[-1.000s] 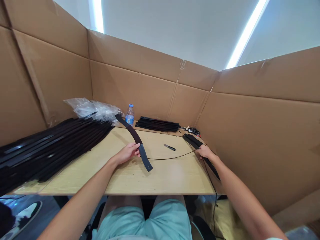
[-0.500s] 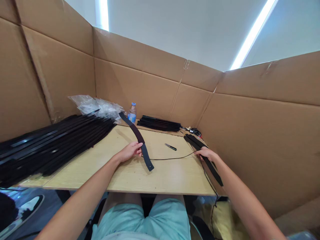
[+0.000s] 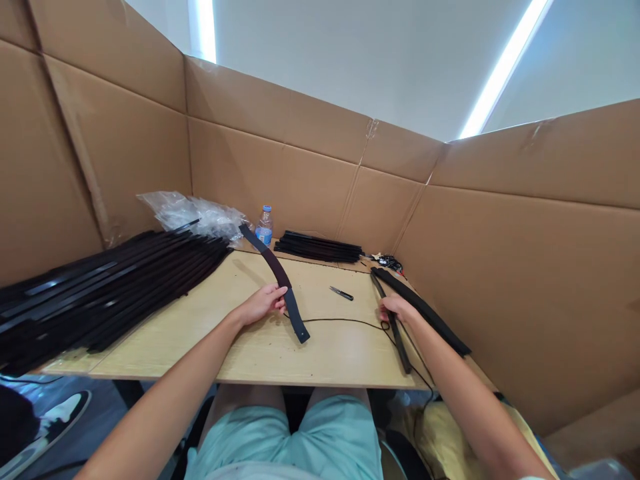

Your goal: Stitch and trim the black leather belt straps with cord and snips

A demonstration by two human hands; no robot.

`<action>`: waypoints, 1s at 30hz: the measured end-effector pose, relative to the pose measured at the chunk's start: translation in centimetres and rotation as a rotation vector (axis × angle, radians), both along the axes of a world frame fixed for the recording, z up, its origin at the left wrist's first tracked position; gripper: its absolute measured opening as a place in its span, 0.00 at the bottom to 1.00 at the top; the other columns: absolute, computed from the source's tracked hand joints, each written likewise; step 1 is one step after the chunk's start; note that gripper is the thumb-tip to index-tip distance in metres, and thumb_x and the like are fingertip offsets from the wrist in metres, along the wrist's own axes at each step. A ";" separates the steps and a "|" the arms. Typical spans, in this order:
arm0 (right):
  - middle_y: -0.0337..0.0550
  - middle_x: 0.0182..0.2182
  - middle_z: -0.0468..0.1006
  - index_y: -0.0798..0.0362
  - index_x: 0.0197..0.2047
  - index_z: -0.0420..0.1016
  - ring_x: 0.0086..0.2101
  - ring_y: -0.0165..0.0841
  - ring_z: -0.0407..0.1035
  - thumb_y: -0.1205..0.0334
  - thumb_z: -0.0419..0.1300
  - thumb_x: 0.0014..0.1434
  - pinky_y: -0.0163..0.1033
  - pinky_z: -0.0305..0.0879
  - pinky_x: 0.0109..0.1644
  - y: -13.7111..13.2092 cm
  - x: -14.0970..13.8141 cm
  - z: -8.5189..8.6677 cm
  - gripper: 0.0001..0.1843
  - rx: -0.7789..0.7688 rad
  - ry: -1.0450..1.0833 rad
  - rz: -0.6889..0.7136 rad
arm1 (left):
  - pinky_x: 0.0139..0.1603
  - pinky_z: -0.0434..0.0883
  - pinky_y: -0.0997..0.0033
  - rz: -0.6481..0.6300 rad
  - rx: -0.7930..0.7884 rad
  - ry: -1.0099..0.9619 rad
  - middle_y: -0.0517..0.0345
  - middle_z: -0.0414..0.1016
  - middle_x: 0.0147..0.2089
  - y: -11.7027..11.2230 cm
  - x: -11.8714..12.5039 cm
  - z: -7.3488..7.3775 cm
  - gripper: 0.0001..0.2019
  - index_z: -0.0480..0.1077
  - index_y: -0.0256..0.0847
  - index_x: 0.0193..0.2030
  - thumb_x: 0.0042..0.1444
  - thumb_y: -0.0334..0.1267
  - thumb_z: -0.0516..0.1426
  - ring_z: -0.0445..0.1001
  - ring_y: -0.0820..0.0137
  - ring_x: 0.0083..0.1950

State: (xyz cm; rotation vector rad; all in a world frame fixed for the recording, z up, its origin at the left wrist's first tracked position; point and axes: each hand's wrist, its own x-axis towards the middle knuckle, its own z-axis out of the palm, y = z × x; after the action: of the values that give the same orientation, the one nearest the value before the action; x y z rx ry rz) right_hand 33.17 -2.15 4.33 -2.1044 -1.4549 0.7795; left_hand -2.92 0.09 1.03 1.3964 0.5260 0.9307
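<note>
My left hand (image 3: pixel 265 304) pinches a curved flat black strip (image 3: pixel 276 268) near its middle, holding it raised and slanted over the table. At the right, my right hand (image 3: pixel 395 308) is closed around a narrower black strip (image 3: pixel 399 343), which points down toward the front edge. A thin black cord (image 3: pixel 340 320) runs across the tabletop from under my left hand to a small loop by my right hand, then on over the edge. Just right of that hand lies another black strip (image 3: pixel 430 311). Small thread snips (image 3: pixel 341 293) lie between the hands.
A large pile of black strips (image 3: pixel 130 287) covers the left side. Behind are clear plastic bags (image 3: pixel 195 215), a water bottle (image 3: pixel 264 228), a stack of black strips (image 3: pixel 317 248) and tangled cords (image 3: pixel 387 263). Cardboard walls (image 3: pixel 280 153) enclose the table (image 3: pixel 280 363).
My right hand has moved slightly left, drawing one strip away from the other at the right. The cord now shows a small loop there. My left hand and its strip have barely moved.
</note>
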 end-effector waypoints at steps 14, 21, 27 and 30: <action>0.45 0.43 0.73 0.57 0.49 0.69 0.37 0.33 0.71 0.60 0.57 0.64 0.41 0.72 0.40 -0.1 -3.8 -2.0 0.13 0.067 0.013 -0.124 | 0.29 0.64 0.72 0.011 -0.013 0.025 0.68 0.57 0.17 0.2 0.5 -0.6 0.19 0.61 0.39 0.23 0.51 0.51 0.59 0.63 0.74 0.21; 0.42 0.38 0.74 0.58 0.46 0.70 0.33 0.31 0.71 0.60 0.58 0.64 0.40 0.71 0.37 -1.4 -3.8 -1.7 0.11 0.174 0.005 0.014 | 0.27 0.62 0.73 0.029 -0.014 0.002 0.68 0.56 0.17 0.4 0.6 -0.6 0.18 0.60 0.39 0.23 0.51 0.50 0.60 0.63 0.75 0.21; 0.47 0.42 0.76 0.57 0.43 0.72 0.42 0.36 0.71 0.63 0.62 0.58 0.39 0.68 0.45 -5.0 -7.9 -1.2 0.11 0.356 0.085 0.304 | 0.27 0.62 0.72 0.026 0.024 -0.056 0.68 0.55 0.17 0.1 1.0 1.3 0.19 0.60 0.39 0.22 0.51 0.49 0.60 0.61 0.75 0.21; 0.45 0.43 0.78 0.53 0.52 0.68 0.40 0.33 0.73 0.62 0.62 0.55 0.35 0.69 0.40 -8.3 -11.5 -2.2 0.20 0.331 0.172 0.558 | 0.28 0.62 0.72 0.012 0.045 -0.087 0.68 0.55 0.16 -0.2 1.1 3.4 0.19 0.60 0.39 0.21 0.51 0.49 0.60 0.61 0.75 0.21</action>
State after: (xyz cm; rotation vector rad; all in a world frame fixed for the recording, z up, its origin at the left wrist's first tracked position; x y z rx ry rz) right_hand 21.67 -10.50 2.12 -1.3639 -1.9434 0.8179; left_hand -1.81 -0.11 4.39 1.3879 0.4504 1.0136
